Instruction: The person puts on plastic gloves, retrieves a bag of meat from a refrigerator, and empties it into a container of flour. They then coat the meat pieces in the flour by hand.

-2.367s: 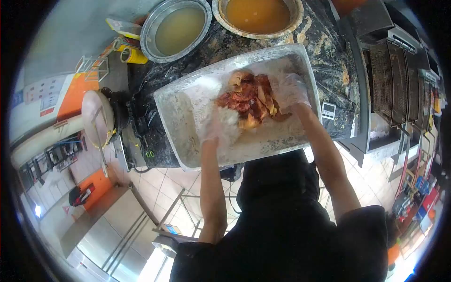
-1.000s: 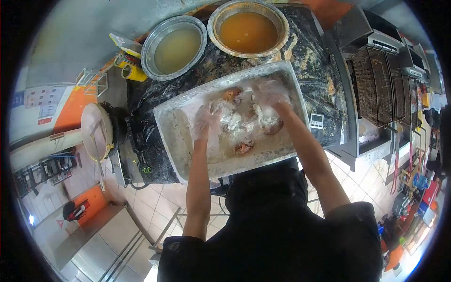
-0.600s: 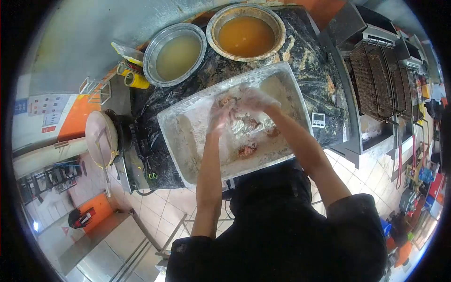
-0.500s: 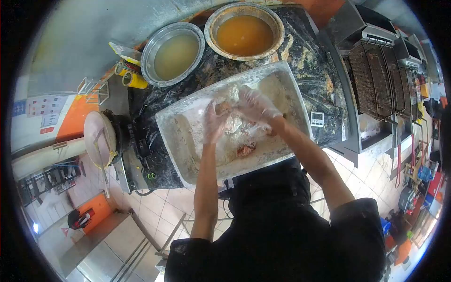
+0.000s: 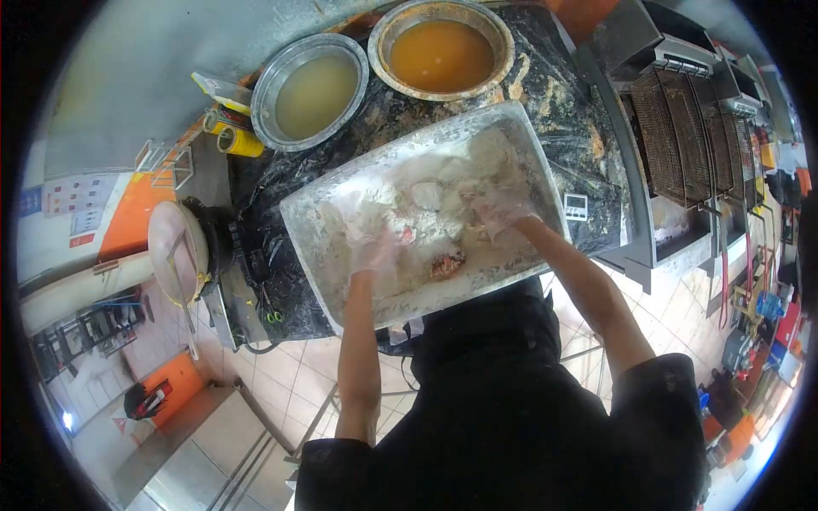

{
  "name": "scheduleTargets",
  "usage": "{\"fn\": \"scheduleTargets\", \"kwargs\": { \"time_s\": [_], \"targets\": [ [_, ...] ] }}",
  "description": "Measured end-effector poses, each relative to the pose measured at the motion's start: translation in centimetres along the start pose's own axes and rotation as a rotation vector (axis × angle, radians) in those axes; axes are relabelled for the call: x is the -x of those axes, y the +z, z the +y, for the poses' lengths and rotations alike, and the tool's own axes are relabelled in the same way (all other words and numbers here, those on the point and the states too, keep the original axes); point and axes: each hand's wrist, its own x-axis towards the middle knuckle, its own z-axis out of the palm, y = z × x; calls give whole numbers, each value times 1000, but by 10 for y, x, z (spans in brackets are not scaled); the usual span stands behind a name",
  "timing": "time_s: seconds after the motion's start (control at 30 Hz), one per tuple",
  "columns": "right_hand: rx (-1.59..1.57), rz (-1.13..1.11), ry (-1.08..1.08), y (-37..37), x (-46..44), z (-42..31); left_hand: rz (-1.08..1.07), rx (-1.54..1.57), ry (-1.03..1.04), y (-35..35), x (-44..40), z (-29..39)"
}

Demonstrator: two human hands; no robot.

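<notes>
A large, flour-dusted rectangular tub (image 5: 328, 294) holds white flour (image 5: 490, 153) with several coated lumps in it. My left hand (image 5: 371, 238), in a clear plastic glove, is down in the flour at the left; its fingers are blurred and blend into the powder. Over on the right, my gloved right hand (image 5: 504, 211) reaches into the flour with its fingers stretched out and apart. Between the hands lie whitened lumps (image 5: 426, 196). A reddish-brown piece, apparently meat (image 5: 447, 266), lies partly uncoated near the tub's front wall.
Behind the tub stand a metal basin of cloudy pale liquid (image 5: 266, 111) and a basin of orange-brown liquid (image 5: 507, 60). A small digital timer (image 5: 576, 206) sits right of the tub. Wire fryer baskets (image 5: 673, 136) hang farther right. Green-handled scissors (image 5: 273, 317) lie at left.
My hands have moved apart from the middle of the tub, the left one leftward and the right one rightward. The lump between them is no longer held up. The reddish-brown piece stays in place.
</notes>
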Motion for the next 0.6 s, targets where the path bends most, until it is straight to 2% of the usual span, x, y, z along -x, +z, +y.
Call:
{"fn": "scheduleTargets", "kwargs": {
  "time_s": [0.03, 0.1, 0.13, 0.2, 0.23, 0.3, 0.33, 0.4, 0.43, 0.5, 0.53, 0.6],
  "targets": [
    [1, 3, 0, 6, -3, -1, 2, 0, 2, 9, -2, 0],
    [-578, 254, -266, 15, -9, -3, -88, -41, 34, 19, -4, 14],
    [-568, 264, -264, 16, -12, 2, -81, -39, 47, 21, -7, 21],
    [-893, -19, -61, 12, -13, 2, -241, 969, -295, 7, 13, 60],
    [-888, -15, -63, 14, -13, 0, -237, 970, -290, 13, 10, 58],
    [-1071, 74, -211, 18, -15, -4, -311, 1066, -47, 21, 4, 56],
    [-1068, 73, -221, 19, -18, -3, -301, 1066, -45, 22, 2, 51],
    [-838, 214, -72, -3, -8, -15, -241, 1005, 165, 13, 13, 58],
    [-840, 207, -79, -14, -3, -25, -234, 1006, 158, 7, 18, 64],
    [-810, 325, 347, -41, 6, -52, 37, 161, 124, -11, 33, 89],
    [-815, 318, 351, -47, 7, -60, 30, 160, 118, -24, 51, 109],
    [-597, 373, 458, -53, 6, -68, 52, 135, 98, -49, 81, 142]
  ]
}}
